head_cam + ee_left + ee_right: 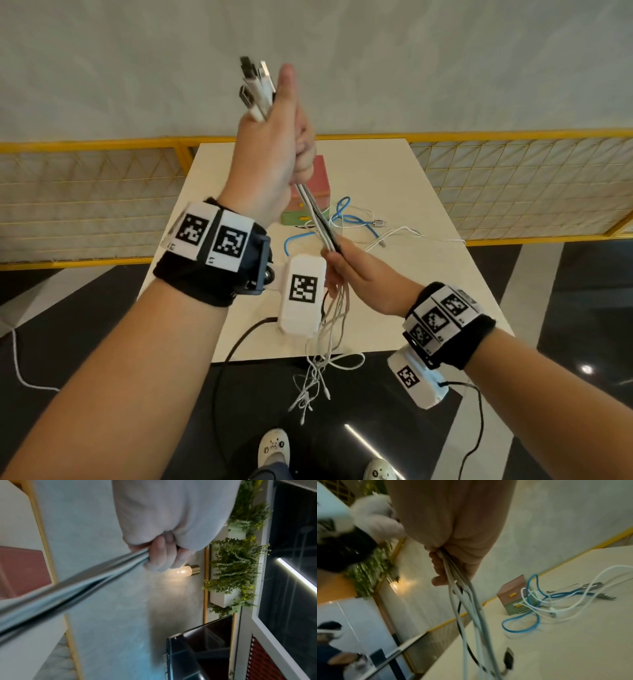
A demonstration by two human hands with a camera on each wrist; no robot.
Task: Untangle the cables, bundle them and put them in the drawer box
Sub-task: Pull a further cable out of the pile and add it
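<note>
Left hand (274,150) grips the cables (317,219) high at frame centre — right hand (356,274) pinches them lower down, fingers (436,566) curled around, above the bench (394,192).

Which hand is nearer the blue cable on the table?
Right. The right hand holds the cable bunch low, just in front of the blue cable. The left hand grips the bunch's plug end, raised well above the table.

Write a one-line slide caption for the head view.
Left hand holds a cable bundle aloft by its plugs while the right hand grips it lower down, above a table.
</note>
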